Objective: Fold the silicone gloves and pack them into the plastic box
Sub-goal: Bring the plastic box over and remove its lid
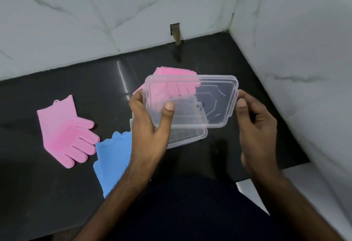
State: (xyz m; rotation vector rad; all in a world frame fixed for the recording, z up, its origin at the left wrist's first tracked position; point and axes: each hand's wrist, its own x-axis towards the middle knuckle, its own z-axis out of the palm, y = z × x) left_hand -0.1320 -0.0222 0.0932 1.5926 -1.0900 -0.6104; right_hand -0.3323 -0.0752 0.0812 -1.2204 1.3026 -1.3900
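I hold a clear plastic lid (209, 99) tilted above the clear plastic box (188, 135), which rests on the black counter. My left hand (150, 124) grips the lid's left edge, thumb on top. My right hand (255, 120) pinches its right edge. One pink silicone glove (64, 132) lies flat at the left. A second pink glove (171, 76) lies behind the lid and shows partly through it. A blue glove (112, 156) lies by my left forearm, partly hidden by it.
The black counter (57, 193) meets white marble-look walls at the back and right, forming a corner (230, 31). A small wall opening (176, 32) sits at the back edge. My dark-clothed body fills the bottom middle.
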